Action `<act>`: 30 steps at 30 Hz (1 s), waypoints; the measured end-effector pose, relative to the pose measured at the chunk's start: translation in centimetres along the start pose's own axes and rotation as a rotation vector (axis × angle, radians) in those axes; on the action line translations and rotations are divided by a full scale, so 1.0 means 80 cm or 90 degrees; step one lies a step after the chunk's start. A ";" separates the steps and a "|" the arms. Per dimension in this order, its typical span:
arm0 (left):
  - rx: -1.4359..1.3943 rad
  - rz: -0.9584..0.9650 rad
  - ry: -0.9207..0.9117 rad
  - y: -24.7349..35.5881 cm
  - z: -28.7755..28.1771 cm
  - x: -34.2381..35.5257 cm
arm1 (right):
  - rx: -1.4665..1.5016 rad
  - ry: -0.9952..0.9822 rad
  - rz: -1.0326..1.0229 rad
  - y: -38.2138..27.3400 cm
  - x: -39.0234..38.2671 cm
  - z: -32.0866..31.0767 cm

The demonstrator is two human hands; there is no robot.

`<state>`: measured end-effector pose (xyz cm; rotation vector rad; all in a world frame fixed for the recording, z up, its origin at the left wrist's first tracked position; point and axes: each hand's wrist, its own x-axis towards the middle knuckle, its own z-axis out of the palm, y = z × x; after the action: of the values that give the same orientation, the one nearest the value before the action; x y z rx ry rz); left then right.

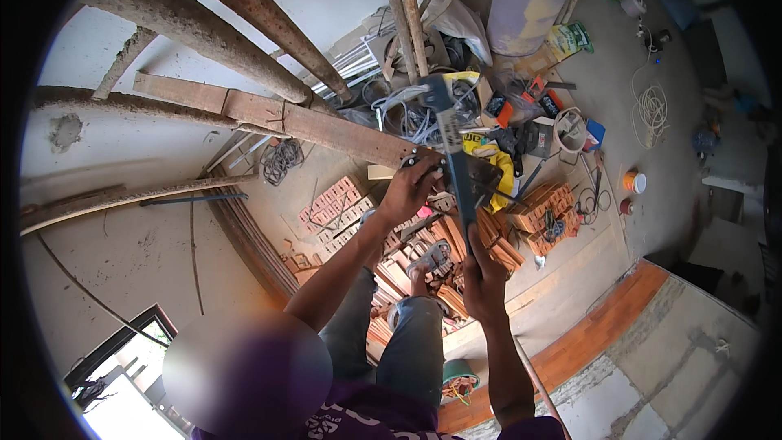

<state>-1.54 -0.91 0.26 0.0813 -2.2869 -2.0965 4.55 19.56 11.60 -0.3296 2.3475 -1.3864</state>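
My right hand (484,281) is wrapped round the lower handle of a hammer (456,165), whose dark head is raised above the plank. A long wooden plank (326,126) runs across from the upper left, with a tie round it partway along. My left hand (410,191) is at the plank's near right end, its fingers closed against the wood. Small shiny spots show by those fingertips, but what they pinch is too small to make out. Rusty metal scaffold pipes (204,20) slant above and beside the plank.
Below my feet lie stacked orange hollow bricks (542,216) and more bricks (334,208). Tools, cables and bags clutter the floor behind, near a white bucket (569,129) and a wrapped column (533,8). A coiled white cable (650,114) lies at the right.
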 end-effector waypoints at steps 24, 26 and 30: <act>-0.019 0.006 0.116 0.014 0.021 -0.025 | 0.130 0.163 0.131 0.061 -0.049 0.001; 0.002 -0.012 0.174 0.008 0.027 -0.021 | 0.072 0.137 0.136 0.051 -0.044 -0.005; 0.055 -0.061 0.246 0.011 0.036 -0.016 | 0.007 0.102 0.108 0.039 -0.049 -0.017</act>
<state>-0.49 2.14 0.93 0.5563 -2.1698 -1.8206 7.43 23.68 10.26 -0.0156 2.4295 -1.3898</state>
